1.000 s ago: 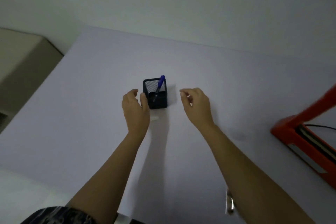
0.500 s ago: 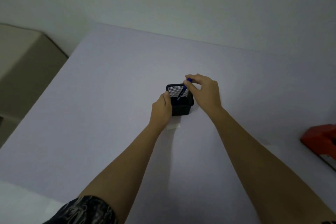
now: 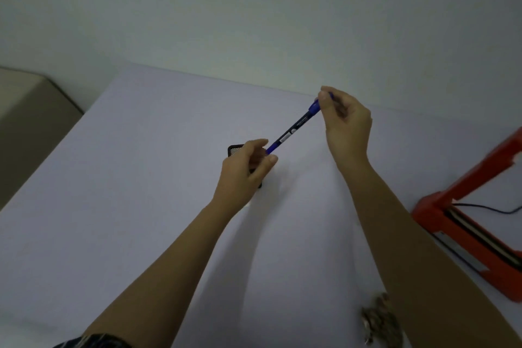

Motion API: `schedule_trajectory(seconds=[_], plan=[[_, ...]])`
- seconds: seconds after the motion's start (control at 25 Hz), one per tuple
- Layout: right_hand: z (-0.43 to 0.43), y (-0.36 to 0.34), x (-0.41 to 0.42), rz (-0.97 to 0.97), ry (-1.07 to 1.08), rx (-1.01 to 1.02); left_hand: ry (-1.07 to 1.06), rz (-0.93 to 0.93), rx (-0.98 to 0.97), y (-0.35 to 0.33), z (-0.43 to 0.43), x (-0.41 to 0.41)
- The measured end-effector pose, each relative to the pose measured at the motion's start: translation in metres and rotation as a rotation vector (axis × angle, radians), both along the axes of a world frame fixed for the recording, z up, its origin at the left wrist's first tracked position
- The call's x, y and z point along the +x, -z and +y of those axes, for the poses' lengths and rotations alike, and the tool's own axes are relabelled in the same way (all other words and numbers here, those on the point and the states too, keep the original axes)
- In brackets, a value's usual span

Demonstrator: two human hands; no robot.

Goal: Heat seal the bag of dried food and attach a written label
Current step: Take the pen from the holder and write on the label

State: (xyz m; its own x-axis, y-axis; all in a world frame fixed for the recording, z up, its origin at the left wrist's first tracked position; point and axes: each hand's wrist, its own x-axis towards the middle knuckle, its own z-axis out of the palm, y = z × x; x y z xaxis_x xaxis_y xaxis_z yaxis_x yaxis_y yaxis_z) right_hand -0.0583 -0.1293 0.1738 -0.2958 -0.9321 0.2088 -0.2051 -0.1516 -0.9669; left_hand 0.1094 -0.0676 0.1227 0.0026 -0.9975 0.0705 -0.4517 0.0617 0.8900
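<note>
Pinching pen [image 3: 293, 128], right hand [image 3: 348, 127], mesh holder [image 3: 234, 149] behind left hand [image 3: 245, 169]

You face a pale table [image 3: 135, 206] whose far edge meets a plain light wall [image 3: 254, 8]. A black mesh holder [image 3: 234, 149] stands near the table's middle, closer to the far edge, only its top corner showing. Beyond the left edge you see a beige cabinet [image 3: 28, 121], lower than the tabletop.
</note>
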Motion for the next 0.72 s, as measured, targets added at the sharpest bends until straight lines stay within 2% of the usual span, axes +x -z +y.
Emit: schedule_trajectory(seconds=[0.36, 0.44, 0.56, 0.64, 0.72], plan=[[0.031, 0.001, -0.035, -0.334, 0.065, 0.096, -0.135, 0.127, -0.078, -0.016, 0.027, -0.059], [0.042, 0.011, -0.031, -0.306, 0.025, 0.203, -0.120, 0.047, -0.116, -0.016, 0.031, -0.067], [0.050, 0.026, -0.025, -0.171, -0.013, 0.361, -0.005, -0.189, -0.151, -0.015, 0.037, -0.078], [0.048, 0.031, -0.021, -0.202, 0.021, 0.465, 0.078, -0.305, -0.118, -0.015, 0.038, -0.085], [0.044, 0.035, -0.019, -0.271, 0.044, 0.555, 0.111, -0.320, -0.045, -0.018, 0.039, -0.089]])
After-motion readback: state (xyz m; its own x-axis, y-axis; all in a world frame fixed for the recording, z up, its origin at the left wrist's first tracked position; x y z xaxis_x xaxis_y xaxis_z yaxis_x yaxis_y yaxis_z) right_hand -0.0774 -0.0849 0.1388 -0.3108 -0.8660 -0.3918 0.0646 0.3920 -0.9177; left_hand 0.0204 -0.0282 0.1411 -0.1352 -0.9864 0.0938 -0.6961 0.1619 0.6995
